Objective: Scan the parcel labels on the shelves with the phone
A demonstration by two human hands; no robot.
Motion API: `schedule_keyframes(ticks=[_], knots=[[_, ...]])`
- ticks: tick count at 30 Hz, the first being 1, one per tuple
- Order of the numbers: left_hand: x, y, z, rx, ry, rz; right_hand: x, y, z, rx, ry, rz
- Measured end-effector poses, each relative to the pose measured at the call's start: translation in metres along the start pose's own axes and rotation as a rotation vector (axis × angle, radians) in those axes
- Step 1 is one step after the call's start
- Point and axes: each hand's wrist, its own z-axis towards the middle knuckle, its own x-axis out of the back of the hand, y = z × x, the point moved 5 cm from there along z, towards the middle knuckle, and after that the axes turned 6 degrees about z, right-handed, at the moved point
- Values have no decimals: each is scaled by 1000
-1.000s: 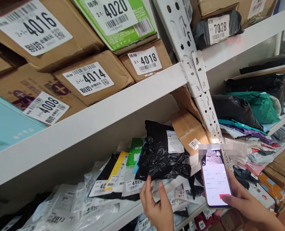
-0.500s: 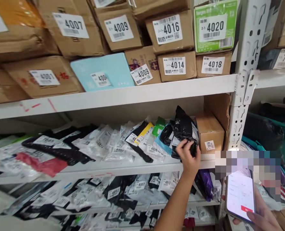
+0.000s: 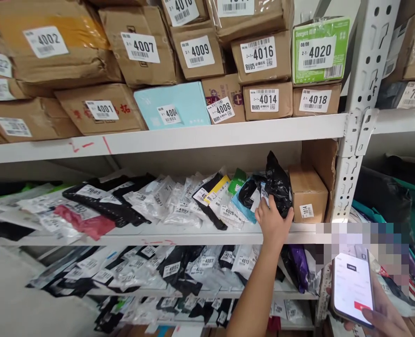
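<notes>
A white rack fills the scene, its perforated post [image 3: 368, 61] standing at right. On the upper shelf [image 3: 228, 133] sit cardboard boxes with number labels, a pale blue box [image 3: 179, 93] at centre and a green box [image 3: 338, 65] toward the right end. The middle shelf [image 3: 207, 238] carries a row of bagged parcels, with more on the shelves below.

The left arm comes up from the near edge and leans slightly right toward the middle shelf. The left hand [image 3: 274, 222] has its back toward the viewer, fingers up and spread, thumb apart at right; it is partly open against the lower front of a black bag [image 3: 278, 180], though whether it grips the bag cannot be told.

The black bag is on the middle shelf, just beyond the left hand, between a brown box [image 3: 307, 189] at right and a light blue bag [image 3: 244, 201] at left. It stands roughly upright, its long axis tilted so that its peaked top leans left.

At near right, the right hand [image 3: 386, 304] is closed around a phone [image 3: 351, 283], thumb over the lower screen near a red button [image 3: 360, 305]. The phone's long axis runs up and down, screen toward the viewer; blocky blurring covers the area around its top.
</notes>
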Motion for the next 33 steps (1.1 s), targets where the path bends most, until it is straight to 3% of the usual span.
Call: schedule_keyframes(ticks=[4, 9, 11, 15, 18, 20, 23, 24, 25, 26, 28, 30, 31, 33], knots=[[2, 7, 30, -33, -112, 72, 0, 2, 3, 17, -27, 27], [-1, -1, 63, -61, -344, 58, 4, 2, 4, 43, -112, -31], [1, -1, 67, -99, -339, -8, 11, -2, 5, 40, -158, -88], [14, -9, 58, 37, -76, -29, 32, -12, 10, -5, -231, -155], [15, -22, 29, 125, -14, 2, 50, -15, 15, -53, -259, -189], [19, -33, -3, 113, 118, -32, 63, -14, 16, -48, -227, -186], [30, -51, -74, 27, 449, -153, 82, -5, 15, -53, -120, -147], [29, -57, -99, 23, 475, -201, 86, 1, 13, -66, -86, -134], [25, -61, -122, 27, 407, -277, 88, 7, 10, -82, -60, -123], [16, -64, -142, 49, 236, -385, 87, 14, 7, -92, -47, -115], [-10, -64, -182, 181, -268, -691, 76, 29, 1, -92, -51, -96], [-27, -57, -225, 409, -756, -1038, 57, 47, -6, -94, -64, -76], [-29, -52, -243, 517, -935, -1196, 46, 58, -9, -101, -59, -69], [-23, -47, -268, 663, -1162, -1445, 25, 82, -18, -138, -38, -76]])
